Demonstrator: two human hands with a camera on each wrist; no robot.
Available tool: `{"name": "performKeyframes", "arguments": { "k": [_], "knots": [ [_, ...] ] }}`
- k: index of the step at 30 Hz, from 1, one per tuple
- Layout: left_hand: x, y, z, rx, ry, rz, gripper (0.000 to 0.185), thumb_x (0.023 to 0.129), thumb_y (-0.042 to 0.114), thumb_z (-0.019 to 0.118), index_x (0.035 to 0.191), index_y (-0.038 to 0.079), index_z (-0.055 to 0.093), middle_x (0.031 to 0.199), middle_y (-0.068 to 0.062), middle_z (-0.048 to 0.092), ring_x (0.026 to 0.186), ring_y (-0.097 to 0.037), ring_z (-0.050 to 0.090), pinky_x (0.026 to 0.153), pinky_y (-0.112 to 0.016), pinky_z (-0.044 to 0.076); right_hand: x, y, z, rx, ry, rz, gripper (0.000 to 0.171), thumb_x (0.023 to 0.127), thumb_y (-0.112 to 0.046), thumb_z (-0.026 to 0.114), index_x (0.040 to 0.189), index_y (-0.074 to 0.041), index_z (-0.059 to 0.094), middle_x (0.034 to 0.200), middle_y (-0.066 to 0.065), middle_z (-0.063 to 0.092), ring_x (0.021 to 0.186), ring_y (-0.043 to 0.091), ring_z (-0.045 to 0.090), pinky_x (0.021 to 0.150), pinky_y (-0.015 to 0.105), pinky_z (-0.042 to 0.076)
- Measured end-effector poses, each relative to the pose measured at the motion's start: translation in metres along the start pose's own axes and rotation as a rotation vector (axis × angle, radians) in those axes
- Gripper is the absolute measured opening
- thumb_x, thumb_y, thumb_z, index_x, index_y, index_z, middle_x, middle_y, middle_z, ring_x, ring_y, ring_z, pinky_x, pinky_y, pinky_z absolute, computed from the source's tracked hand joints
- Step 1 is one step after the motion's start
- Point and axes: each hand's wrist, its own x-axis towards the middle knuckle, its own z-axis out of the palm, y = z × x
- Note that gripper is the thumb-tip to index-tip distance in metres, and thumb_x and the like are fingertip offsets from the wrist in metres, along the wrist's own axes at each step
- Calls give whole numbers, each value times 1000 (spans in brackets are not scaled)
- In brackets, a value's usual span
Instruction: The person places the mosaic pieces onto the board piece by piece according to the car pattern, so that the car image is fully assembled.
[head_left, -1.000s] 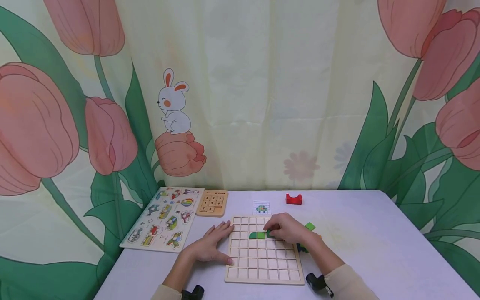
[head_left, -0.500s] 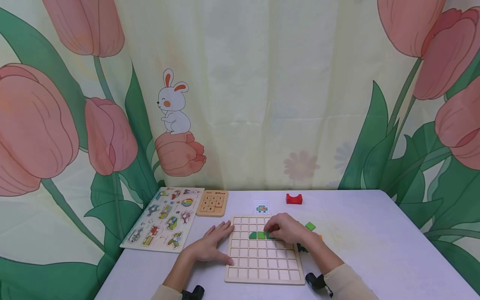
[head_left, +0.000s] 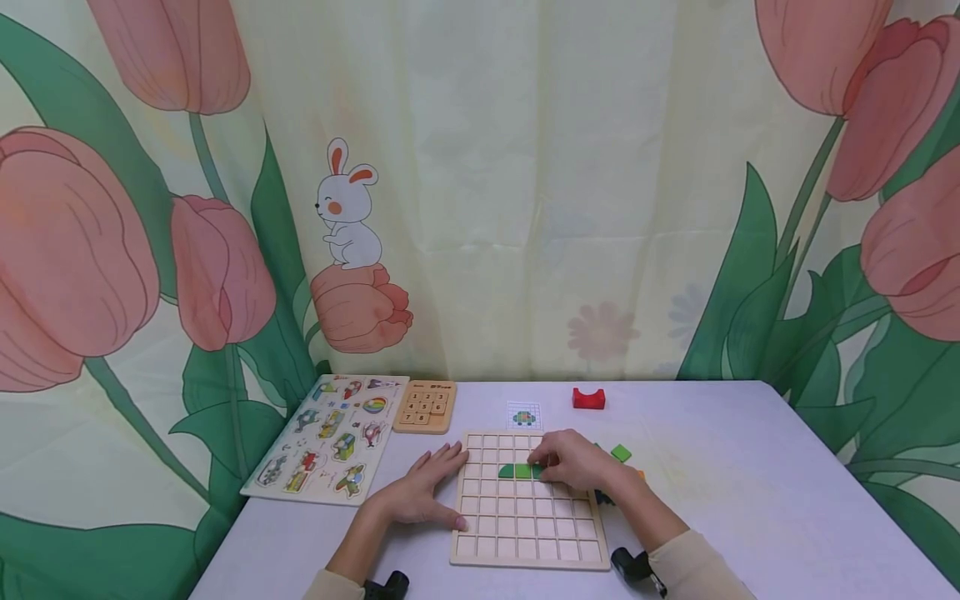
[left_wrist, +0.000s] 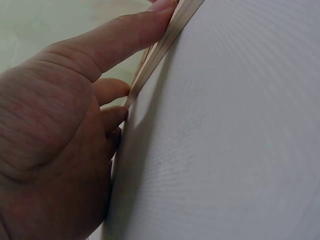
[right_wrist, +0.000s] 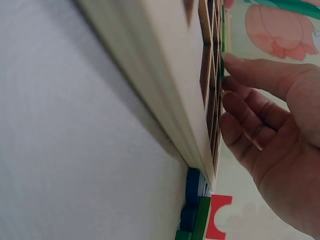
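Observation:
A wooden grid board [head_left: 480, 527] lies on the white table, with green blocks set side by side in one row of its upper half. The leftmost green block [head_left: 507, 472] has a curved side, and a lighter green square block [head_left: 522, 472] sits beside it. My right hand [head_left: 573, 460] pinches a darker green block [head_left: 536, 472] at the right end of that row, its fingertips partly covering it. In the right wrist view the thumb [right_wrist: 235, 61] touches a green edge. My left hand [head_left: 422, 490] rests with spread fingers along the board's left edge.
Behind the board lies a small pattern card [head_left: 523, 415]. A red block [head_left: 588, 399] stands at the back. Loose blocks, including a green one [head_left: 621, 452], lie right of the board. A picture puzzle [head_left: 326, 442] and wooden number board [head_left: 424, 407] are at left.
My right hand has shifted very slightly at the darker green block, showing a little more of the green row. The left hand and the board have stayed in place.

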Motion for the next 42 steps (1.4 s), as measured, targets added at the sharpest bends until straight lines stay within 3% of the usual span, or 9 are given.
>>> {"name": "performKeyframes", "arguments": {
  "k": [6,12,16,25,34,42],
  "knots": [
    [0,0,0,3,4,-9,115,74,62,85,165,21,30,176,-4,15,164,-29,8,132,-59,0,-7,-1,-5,-5,38,0,27,93,-13,78,119,-14,79,101,-4,71,85,13,60,69,24,53],
    [0,0,0,4,4,-8,115,74,62,85,166,21,30,176,-3,15,164,-28,7,132,-58,-1,-18,-3,-18,14,144,3,31,93,-15,78,124,-11,76,101,-3,71,85,14,59,64,23,54],
    [0,-1,0,2,3,-4,116,73,62,86,166,20,29,176,-4,14,164,-27,7,132,-58,-1,-24,-5,-28,38,210,7,34,92,-13,79,125,-10,76,107,5,73,87,16,59,67,22,55],
    [0,1,-1,-9,1,-11,115,74,60,86,166,20,29,176,-4,14,164,-27,6,132,-58,-2,-40,2,-46,66,299,99,31,93,-13,78,123,-19,76,116,8,73,92,18,60,70,24,57],
    [0,-2,0,-25,-6,-11,114,74,58,87,166,21,29,176,-3,13,164,-27,6,132,-57,-3,-43,24,-49,71,329,171,32,95,-12,75,127,-14,73,124,13,71,98,21,60,73,24,58],
    [1,-2,1,-11,-2,-14,115,74,60,86,166,21,29,176,-3,14,164,-27,7,132,-58,-2,-40,45,-38,80,297,318,32,95,-8,74,126,-13,74,105,3,67,96,21,56,69,27,60]
  ]
}}
